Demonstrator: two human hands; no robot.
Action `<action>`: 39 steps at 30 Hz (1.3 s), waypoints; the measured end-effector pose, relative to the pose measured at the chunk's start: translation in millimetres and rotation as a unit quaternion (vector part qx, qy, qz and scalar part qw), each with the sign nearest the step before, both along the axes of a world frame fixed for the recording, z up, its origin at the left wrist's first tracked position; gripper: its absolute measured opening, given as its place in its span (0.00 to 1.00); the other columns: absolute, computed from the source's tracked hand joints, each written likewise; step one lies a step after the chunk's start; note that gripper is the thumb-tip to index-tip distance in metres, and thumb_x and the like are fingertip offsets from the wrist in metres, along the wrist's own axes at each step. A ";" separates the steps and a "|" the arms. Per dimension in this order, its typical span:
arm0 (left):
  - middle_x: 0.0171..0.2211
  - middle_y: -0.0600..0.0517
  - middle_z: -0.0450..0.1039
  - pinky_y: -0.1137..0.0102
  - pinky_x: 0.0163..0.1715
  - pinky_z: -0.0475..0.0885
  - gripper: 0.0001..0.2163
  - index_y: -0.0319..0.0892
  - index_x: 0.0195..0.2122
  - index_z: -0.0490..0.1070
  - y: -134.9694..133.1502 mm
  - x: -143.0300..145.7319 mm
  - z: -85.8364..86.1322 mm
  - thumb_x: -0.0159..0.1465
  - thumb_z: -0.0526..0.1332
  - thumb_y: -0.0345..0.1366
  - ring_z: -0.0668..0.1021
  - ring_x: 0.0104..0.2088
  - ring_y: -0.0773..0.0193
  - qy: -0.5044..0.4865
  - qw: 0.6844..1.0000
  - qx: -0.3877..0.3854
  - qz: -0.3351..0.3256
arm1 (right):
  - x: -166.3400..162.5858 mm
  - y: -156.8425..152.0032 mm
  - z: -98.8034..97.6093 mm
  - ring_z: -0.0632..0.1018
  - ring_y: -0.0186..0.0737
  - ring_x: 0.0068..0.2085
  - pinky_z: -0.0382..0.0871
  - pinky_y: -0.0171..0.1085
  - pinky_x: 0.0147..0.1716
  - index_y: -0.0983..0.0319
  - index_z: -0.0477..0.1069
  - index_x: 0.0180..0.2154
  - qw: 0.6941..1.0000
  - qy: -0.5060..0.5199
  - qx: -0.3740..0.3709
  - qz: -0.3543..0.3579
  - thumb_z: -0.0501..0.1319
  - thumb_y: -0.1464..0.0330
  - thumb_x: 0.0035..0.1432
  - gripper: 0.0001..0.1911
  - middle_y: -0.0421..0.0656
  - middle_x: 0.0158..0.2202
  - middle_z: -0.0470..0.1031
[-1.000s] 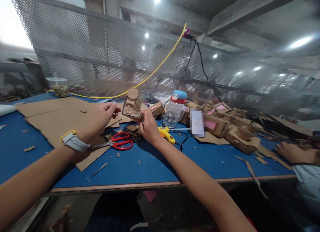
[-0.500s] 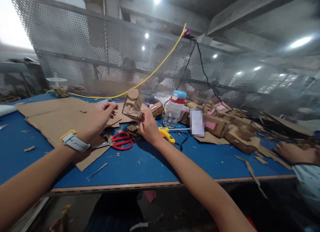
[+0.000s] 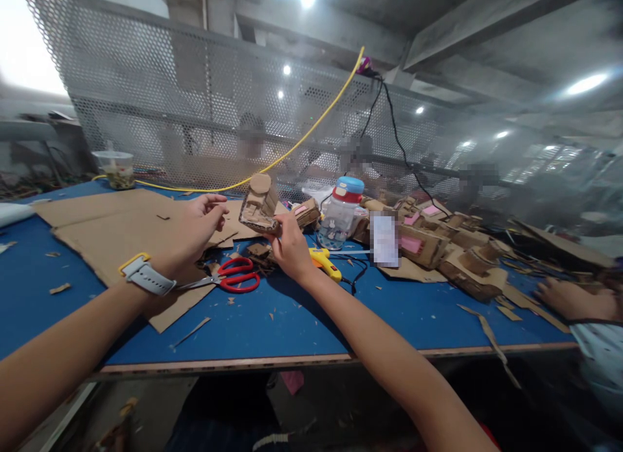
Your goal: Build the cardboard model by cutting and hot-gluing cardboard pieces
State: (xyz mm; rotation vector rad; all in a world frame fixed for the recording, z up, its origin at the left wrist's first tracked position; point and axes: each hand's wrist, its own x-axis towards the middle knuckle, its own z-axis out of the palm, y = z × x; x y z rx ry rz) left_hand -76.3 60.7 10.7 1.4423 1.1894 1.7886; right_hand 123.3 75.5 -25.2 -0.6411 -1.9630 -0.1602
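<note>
My right hand (image 3: 291, 247) grips a small cardboard model (image 3: 258, 205) by its lower right corner and holds it tilted above the blue table (image 3: 302, 322). My left hand (image 3: 195, 228), with a grey watch on the wrist, hovers just left of the model, its thumb and forefinger pinched close together; whether a small scrap sits between them I cannot tell. Red-handled scissors (image 3: 233, 275) lie on the table below both hands. A yellow glue gun (image 3: 324, 262) lies just right of my right hand.
Large cardboard sheets (image 3: 111, 234) cover the table's left. A clear bottle with a blue lid (image 3: 341, 212) stands behind the glue gun. Several cardboard models (image 3: 438, 244) pile up at the right, where another person's hand (image 3: 572, 299) rests. A mesh screen (image 3: 195, 114) backs the table.
My left hand has drawn slightly away from the cardboard model, to the left. My right hand and the model have stayed in place.
</note>
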 end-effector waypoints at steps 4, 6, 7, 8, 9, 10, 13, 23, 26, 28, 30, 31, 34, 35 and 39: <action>0.26 0.55 0.69 0.73 0.22 0.63 0.13 0.41 0.40 0.68 -2.3 0.7 1.3 0.52 0.58 0.29 0.68 0.21 0.69 0.004 1.000 -0.002 0.009 | 0.0 0.5 -0.2 0.71 0.47 0.45 0.69 0.46 0.48 0.66 0.63 0.45 1.000 0.001 0.004 -0.001 0.52 0.72 0.61 0.10 0.54 0.42 0.70; 0.24 0.56 0.68 0.73 0.21 0.63 0.13 0.41 0.40 0.67 -3.7 0.8 1.8 0.51 0.58 0.29 0.68 0.21 0.69 0.012 1.000 0.002 0.007 | -0.2 0.6 -0.3 0.72 0.47 0.45 0.69 0.46 0.48 0.66 0.63 0.45 1.000 -0.001 0.003 -0.003 0.52 0.72 0.61 0.10 0.53 0.41 0.70; 0.24 0.57 0.67 0.73 0.21 0.62 0.13 0.41 0.40 0.67 -4.2 0.7 1.9 0.51 0.58 0.29 0.67 0.20 0.69 0.014 1.000 0.002 0.006 | -0.3 0.7 -0.3 0.72 0.47 0.45 0.69 0.46 0.47 0.65 0.63 0.45 1.000 -0.002 0.003 -0.004 0.52 0.72 0.61 0.10 0.53 0.41 0.70; 0.23 0.57 0.67 0.73 0.21 0.62 0.14 0.41 0.40 0.67 -4.5 0.4 1.9 0.51 0.58 0.29 0.67 0.20 0.69 0.016 1.000 0.002 0.004 | -0.4 0.7 -0.4 0.72 0.47 0.45 0.70 0.46 0.47 0.65 0.62 0.45 1.000 -0.002 0.005 -0.005 0.52 0.72 0.61 0.10 0.53 0.41 0.70; 0.22 0.58 0.66 0.73 0.21 0.62 0.14 0.41 0.40 0.67 -4.5 0.1 1.7 0.51 0.58 0.30 0.67 0.20 0.69 0.017 1.000 0.000 0.002 | -0.5 0.8 -0.5 0.72 0.47 0.45 0.70 0.46 0.47 0.65 0.62 0.45 1.000 -0.003 0.007 -0.006 0.52 0.72 0.61 0.10 0.53 0.41 0.70; 0.22 0.58 0.66 0.73 0.20 0.61 0.14 0.41 0.40 0.67 -4.2 -0.2 1.3 0.51 0.58 0.30 0.67 0.20 0.69 0.019 1.000 -0.003 0.000 | -0.5 0.8 -0.6 0.72 0.47 0.45 0.70 0.46 0.47 0.65 0.62 0.45 1.000 -0.003 0.011 -0.007 0.52 0.72 0.61 0.10 0.53 0.41 0.70; 0.22 0.58 0.67 0.73 0.20 0.59 0.14 0.42 0.40 0.67 -2.9 -0.8 0.1 0.51 0.58 0.30 0.67 0.20 0.68 0.022 1.000 -0.005 -0.004 | -0.5 1.0 -1.0 0.72 0.47 0.45 0.70 0.45 0.47 0.65 0.62 0.45 1.000 -0.007 0.023 -0.009 0.51 0.73 0.61 0.11 0.53 0.42 0.70; 0.25 0.55 0.68 0.69 0.30 0.67 0.16 0.42 0.38 0.66 -1.6 2.6 2.4 0.48 0.64 0.33 0.72 0.28 0.64 -0.037 0.999 0.015 0.008 | -0.9 0.7 -1.4 0.72 0.46 0.45 0.70 0.45 0.47 0.63 0.61 0.46 1.000 -0.009 0.015 -0.021 0.52 0.73 0.60 0.11 0.52 0.41 0.69; 0.26 0.55 0.68 0.68 0.33 0.67 0.15 0.41 0.37 0.66 0.5 1.4 1.0 0.48 0.64 0.33 0.72 0.29 0.64 -0.044 0.999 0.019 0.007 | -0.4 0.5 -1.0 0.72 0.46 0.45 0.70 0.44 0.47 0.64 0.62 0.46 0.999 -0.011 0.021 -0.021 0.52 0.72 0.61 0.11 0.52 0.41 0.69; 0.26 0.55 0.68 0.69 0.32 0.67 0.15 0.41 0.37 0.67 1.1 0.6 0.4 0.47 0.64 0.32 0.71 0.28 0.65 -0.040 0.999 0.018 0.014 | -0.2 0.3 -0.7 0.72 0.46 0.45 0.70 0.44 0.46 0.65 0.62 0.46 1.000 -0.011 0.022 -0.018 0.51 0.72 0.61 0.11 0.52 0.41 0.69; 0.24 0.56 0.68 0.69 0.30 0.65 0.13 0.42 0.35 0.67 1.4 -0.4 0.3 0.47 0.62 0.31 0.70 0.26 0.65 -0.034 0.999 0.019 0.032 | 0.0 0.1 -0.4 0.72 0.47 0.45 0.70 0.45 0.46 0.65 0.62 0.46 1.000 -0.009 0.021 -0.014 0.51 0.72 0.61 0.11 0.53 0.41 0.69; 0.23 0.57 0.67 0.70 0.28 0.64 0.12 0.42 0.34 0.67 1.6 -1.0 0.4 0.47 0.60 0.30 0.69 0.25 0.65 -0.033 0.998 0.020 0.041 | 0.0 0.0 -0.2 0.72 0.47 0.45 0.70 0.45 0.47 0.65 0.62 0.46 1.000 -0.010 0.020 -0.013 0.51 0.72 0.61 0.11 0.53 0.41 0.69; 0.19 0.59 0.63 0.70 0.25 0.61 0.11 0.42 0.33 0.67 2.9 -2.8 0.3 0.47 0.57 0.28 0.67 0.21 0.67 -0.038 0.998 0.023 0.046 | 0.0 -0.2 0.0 0.72 0.46 0.45 0.70 0.44 0.47 0.64 0.62 0.46 1.000 -0.013 0.017 -0.013 0.51 0.72 0.62 0.10 0.52 0.42 0.69; 0.18 0.59 0.63 0.70 0.25 0.61 0.11 0.42 0.33 0.66 3.3 -3.2 0.1 0.48 0.56 0.28 0.66 0.21 0.67 -0.041 0.998 0.023 0.042 | 0.1 -0.2 0.0 0.72 0.46 0.45 0.70 0.44 0.47 0.64 0.62 0.45 1.000 -0.014 0.018 -0.012 0.51 0.71 0.62 0.10 0.52 0.42 0.69; 0.17 0.60 0.61 0.71 0.23 0.62 0.12 0.42 0.36 0.66 2.8 -3.7 -2.1 0.49 0.56 0.29 0.66 0.19 0.67 -0.033 0.999 0.016 0.022 | 0.3 -0.7 0.2 0.72 0.46 0.46 0.70 0.44 0.47 0.65 0.62 0.46 1.000 -0.014 0.014 -0.009 0.51 0.71 0.62 0.10 0.53 0.42 0.69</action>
